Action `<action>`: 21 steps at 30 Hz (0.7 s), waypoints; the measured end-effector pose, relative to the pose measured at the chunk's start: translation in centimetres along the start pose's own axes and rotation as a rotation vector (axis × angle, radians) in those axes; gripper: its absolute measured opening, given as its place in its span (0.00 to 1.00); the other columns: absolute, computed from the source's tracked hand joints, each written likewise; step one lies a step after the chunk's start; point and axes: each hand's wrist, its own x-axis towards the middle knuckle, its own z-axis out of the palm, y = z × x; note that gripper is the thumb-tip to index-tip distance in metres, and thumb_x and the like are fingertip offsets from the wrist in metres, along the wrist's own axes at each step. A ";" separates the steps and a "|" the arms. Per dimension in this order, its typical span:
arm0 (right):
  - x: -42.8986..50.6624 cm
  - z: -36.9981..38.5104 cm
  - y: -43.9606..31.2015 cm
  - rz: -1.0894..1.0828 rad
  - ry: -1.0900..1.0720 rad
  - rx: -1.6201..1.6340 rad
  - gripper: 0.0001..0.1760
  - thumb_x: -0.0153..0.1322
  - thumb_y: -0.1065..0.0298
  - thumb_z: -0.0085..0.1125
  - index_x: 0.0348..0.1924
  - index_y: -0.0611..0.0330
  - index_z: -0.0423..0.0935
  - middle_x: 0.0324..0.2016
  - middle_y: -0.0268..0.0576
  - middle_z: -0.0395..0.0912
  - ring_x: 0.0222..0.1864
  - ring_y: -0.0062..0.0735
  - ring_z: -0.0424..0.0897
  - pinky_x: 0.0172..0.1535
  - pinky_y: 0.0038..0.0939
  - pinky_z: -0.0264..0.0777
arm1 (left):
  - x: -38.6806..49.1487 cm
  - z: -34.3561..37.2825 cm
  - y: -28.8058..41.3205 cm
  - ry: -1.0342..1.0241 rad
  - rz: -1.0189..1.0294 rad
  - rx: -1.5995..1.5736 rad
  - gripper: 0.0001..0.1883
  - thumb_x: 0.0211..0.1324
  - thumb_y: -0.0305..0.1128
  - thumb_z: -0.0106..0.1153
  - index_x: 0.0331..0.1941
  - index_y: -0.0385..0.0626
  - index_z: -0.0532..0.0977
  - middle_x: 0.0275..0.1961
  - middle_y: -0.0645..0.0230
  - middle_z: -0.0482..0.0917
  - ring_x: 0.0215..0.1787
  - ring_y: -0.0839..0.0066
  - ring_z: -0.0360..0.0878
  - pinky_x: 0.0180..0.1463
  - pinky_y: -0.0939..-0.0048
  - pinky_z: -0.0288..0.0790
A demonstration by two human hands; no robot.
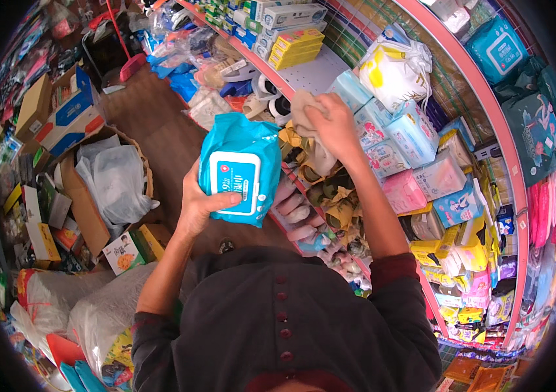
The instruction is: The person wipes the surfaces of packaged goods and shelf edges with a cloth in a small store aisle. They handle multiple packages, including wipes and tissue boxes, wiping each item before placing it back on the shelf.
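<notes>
My left hand [204, 201] grips a blue pack of wet wipes [270, 161] with a white-framed lid, its thumb lying across the front. A light beige cloth [307, 115] hangs bunched from my right hand [334, 122], over the edge of the shelf. Just right of that hand stand light-blue packs of sanitary pads [412, 132] and a white plastic bag with yellow print [395, 68]. The cloth and the wipes pack are apart.
Pink-edged shelving [513, 161] with packaged goods curves along the right. Yellow boxes [297, 46] sit on a grey shelf. At left are an open carton holding plastic bags [111, 176], more cartons and large filled bags [106, 308]. A red dustpan [132, 67] stands on the wooden floor [160, 117].
</notes>
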 end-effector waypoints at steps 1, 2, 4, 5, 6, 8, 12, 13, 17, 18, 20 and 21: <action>-0.2 -0.3 0.0 0.100 -0.046 0.225 0.12 0.70 0.67 0.57 0.42 0.67 0.76 0.37 0.45 0.77 0.36 0.33 0.78 0.39 0.29 0.72 | 0.1 0.2 0.0 0.004 0.013 0.046 0.42 0.30 0.31 0.78 0.56 0.35 0.68 0.47 0.61 0.80 0.46 0.73 0.79 0.52 0.69 0.74; -0.3 -1.0 0.0 0.201 -0.088 0.450 0.15 0.70 0.66 0.58 0.45 0.68 0.76 0.36 0.43 0.79 0.37 0.29 0.79 0.40 0.27 0.73 | 0.2 0.4 0.0 0.005 0.027 0.093 0.42 0.30 0.32 0.78 0.56 0.35 0.68 0.46 0.61 0.80 0.46 0.73 0.79 0.52 0.69 0.74; 0.1 -3.1 -3.1 0.308 -0.235 0.857 0.20 0.70 0.63 0.60 0.49 0.71 0.75 0.36 0.39 0.80 0.38 0.18 0.76 0.41 0.21 0.73 | 0.3 0.5 -0.2 -0.008 0.038 0.162 0.43 0.31 0.32 0.78 0.56 0.35 0.68 0.46 0.61 0.80 0.46 0.74 0.79 0.52 0.70 0.74; -0.1 -3.8 -4.5 0.264 -0.345 0.866 0.20 0.70 0.63 0.60 0.48 0.69 0.75 0.39 0.39 0.79 0.39 0.20 0.77 0.42 0.22 0.72 | 0.4 0.6 -0.2 -0.035 0.013 0.233 0.43 0.30 0.32 0.78 0.56 0.35 0.68 0.46 0.61 0.80 0.46 0.74 0.79 0.52 0.70 0.74; -0.4 -4.2 -5.5 0.221 -0.456 0.872 0.19 0.70 0.62 0.61 0.48 0.68 0.75 0.41 0.38 0.78 0.41 0.21 0.77 0.42 0.24 0.71 | 0.4 0.8 -0.2 -0.063 -0.013 0.302 0.43 0.30 0.32 0.78 0.57 0.35 0.69 0.46 0.61 0.80 0.46 0.74 0.79 0.52 0.70 0.74; -2.5 -3.2 -7.2 -0.156 -0.376 0.302 0.26 0.67 0.60 0.65 0.53 0.68 0.73 0.46 0.46 0.77 0.48 0.28 0.76 0.50 0.29 0.71 | 0.5 2.0 0.1 -0.119 -0.119 0.264 0.45 0.28 0.34 0.78 0.57 0.34 0.69 0.46 0.61 0.80 0.46 0.74 0.78 0.52 0.70 0.74; -5.0 -2.7 -5.1 0.003 -0.472 0.424 0.29 0.65 0.60 0.67 0.55 0.67 0.72 0.46 0.50 0.77 0.46 0.29 0.77 0.49 0.30 0.72 | -0.6 1.4 -1.5 -0.212 -0.178 0.202 0.44 0.28 0.31 0.78 0.57 0.35 0.69 0.46 0.62 0.80 0.45 0.74 0.79 0.52 0.69 0.74; -5.5 -2.4 -4.9 0.097 -0.484 0.462 0.30 0.65 0.61 0.67 0.55 0.67 0.72 0.45 0.50 0.78 0.45 0.29 0.77 0.48 0.29 0.72 | -0.7 1.4 -1.5 -0.241 -0.222 0.190 0.44 0.28 0.30 0.78 0.57 0.35 0.69 0.46 0.62 0.80 0.45 0.74 0.79 0.52 0.69 0.73; -6.6 -1.6 -4.9 0.304 -0.484 0.616 0.28 0.65 0.66 0.66 0.57 0.67 0.72 0.41 0.44 0.80 0.39 0.22 0.78 0.44 0.25 0.73 | -0.9 1.5 -1.4 -0.306 -0.298 0.148 0.46 0.26 0.30 0.78 0.58 0.36 0.69 0.48 0.62 0.80 0.47 0.74 0.78 0.54 0.70 0.72; -6.8 -1.6 -4.6 0.321 -0.470 0.674 0.28 0.66 0.67 0.66 0.57 0.67 0.72 0.40 0.42 0.80 0.39 0.21 0.78 0.44 0.25 0.73 | -0.7 1.4 -1.2 -0.329 -0.282 0.160 0.46 0.26 0.30 0.78 0.58 0.36 0.69 0.48 0.62 0.80 0.47 0.74 0.78 0.55 0.70 0.72; -7.3 -2.1 -4.1 0.314 -0.435 0.637 0.26 0.66 0.69 0.66 0.56 0.66 0.72 0.40 0.39 0.80 0.38 0.19 0.77 0.43 0.24 0.73 | -0.3 1.2 -1.2 -0.373 -0.261 0.199 0.46 0.26 0.30 0.78 0.58 0.36 0.69 0.48 0.62 0.80 0.48 0.74 0.78 0.55 0.70 0.71; -7.5 -2.5 -3.8 0.284 -0.421 0.547 0.25 0.66 0.69 0.66 0.55 0.66 0.73 0.39 0.38 0.80 0.38 0.18 0.77 0.43 0.24 0.73 | 0.0 1.0 -1.4 -0.387 -0.254 0.229 0.46 0.26 0.30 0.78 0.58 0.36 0.69 0.48 0.62 0.80 0.48 0.74 0.78 0.55 0.70 0.71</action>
